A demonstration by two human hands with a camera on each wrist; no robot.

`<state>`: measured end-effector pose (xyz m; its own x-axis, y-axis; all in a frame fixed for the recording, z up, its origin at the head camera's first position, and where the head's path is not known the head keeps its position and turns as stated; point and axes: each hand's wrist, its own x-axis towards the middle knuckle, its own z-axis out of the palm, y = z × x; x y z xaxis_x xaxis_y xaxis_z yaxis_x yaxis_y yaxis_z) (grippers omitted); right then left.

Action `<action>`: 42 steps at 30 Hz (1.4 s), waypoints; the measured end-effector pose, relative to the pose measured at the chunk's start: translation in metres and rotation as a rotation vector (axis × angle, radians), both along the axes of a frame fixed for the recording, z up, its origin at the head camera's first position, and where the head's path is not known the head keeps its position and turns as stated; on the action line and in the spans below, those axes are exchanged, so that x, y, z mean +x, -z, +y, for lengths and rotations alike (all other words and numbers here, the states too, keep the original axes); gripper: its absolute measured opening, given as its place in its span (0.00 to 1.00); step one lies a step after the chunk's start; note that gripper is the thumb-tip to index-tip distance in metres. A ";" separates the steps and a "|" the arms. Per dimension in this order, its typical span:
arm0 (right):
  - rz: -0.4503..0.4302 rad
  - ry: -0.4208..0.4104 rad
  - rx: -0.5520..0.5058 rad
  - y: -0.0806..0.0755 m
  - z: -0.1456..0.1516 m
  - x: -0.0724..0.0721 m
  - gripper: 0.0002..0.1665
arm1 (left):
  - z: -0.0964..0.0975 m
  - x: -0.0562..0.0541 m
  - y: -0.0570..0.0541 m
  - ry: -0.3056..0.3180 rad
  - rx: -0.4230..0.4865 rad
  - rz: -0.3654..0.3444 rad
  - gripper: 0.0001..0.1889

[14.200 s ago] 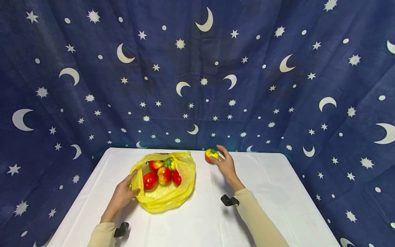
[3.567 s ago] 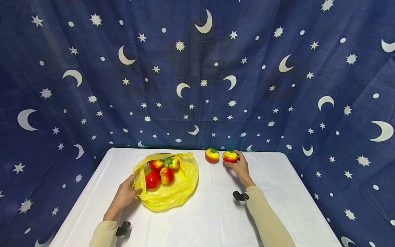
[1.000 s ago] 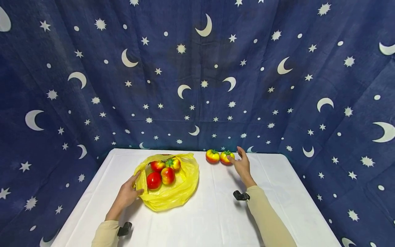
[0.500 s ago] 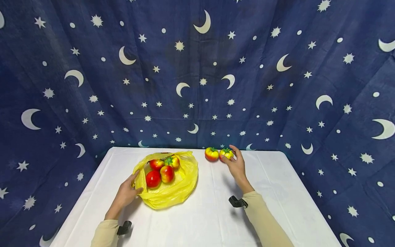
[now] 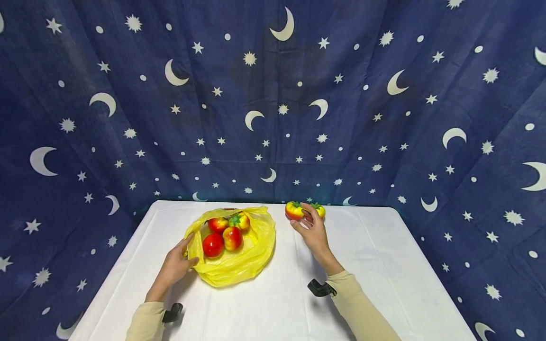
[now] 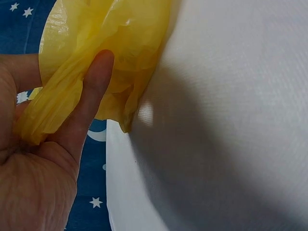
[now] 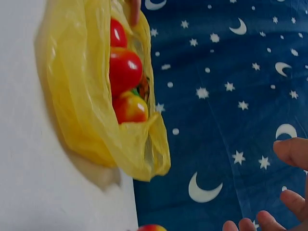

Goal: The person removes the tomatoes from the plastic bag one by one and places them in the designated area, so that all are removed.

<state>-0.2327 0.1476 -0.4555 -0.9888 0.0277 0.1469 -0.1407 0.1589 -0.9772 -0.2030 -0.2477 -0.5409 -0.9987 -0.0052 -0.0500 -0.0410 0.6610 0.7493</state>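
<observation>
A yellow plastic bag (image 5: 239, 277) lies with its mouth facing me, several shiny fruits inside, among them a red one (image 5: 212, 245) and a red-yellow apple (image 5: 232, 238). My left hand (image 5: 174, 266) grips the bag's left rim; in the left wrist view, gathered plastic runs between thumb (image 6: 98, 77) and fingers. At the back edge, two red-yellow fruits with green leafy tops, tomato-like, sit side by side: the left one (image 5: 293, 210) and the right one (image 5: 321, 210), partly hidden. In front of them is my right hand (image 5: 316, 236), its fingers (image 7: 293, 202) spread and holding nothing.
A white-covered table (image 5: 264, 312) bears everything. Directly behind it hangs a dark blue cloth (image 5: 277, 94) with moons and stars, curving round both sides. A black wrist camera (image 5: 321, 288) sits under the right wrist, another (image 5: 172, 313) by the left.
Over the earlier frames, a second leafy-topped fruit was set beside the first, and one red fruit left the bag. My right hand has just come off it and moved left; the left hand stays.
</observation>
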 end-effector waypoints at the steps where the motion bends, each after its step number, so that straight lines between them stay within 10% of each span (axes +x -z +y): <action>1: 0.005 -0.011 0.000 -0.003 -0.003 0.003 0.37 | 0.000 0.000 0.000 -0.001 0.000 -0.001 0.42; 26: -0.015 -0.159 -0.126 0.036 -0.048 -0.004 0.37 | 0.002 -0.002 -0.002 -0.011 -0.013 0.003 0.43; 33: -0.069 -0.218 -0.115 0.014 -0.057 0.011 0.37 | 0.002 -0.002 -0.002 -0.015 -0.015 0.016 0.43; 42: -0.110 -0.273 -0.061 0.024 -0.076 0.009 0.38 | 0.003 -0.001 -0.002 -0.022 0.001 -0.013 0.44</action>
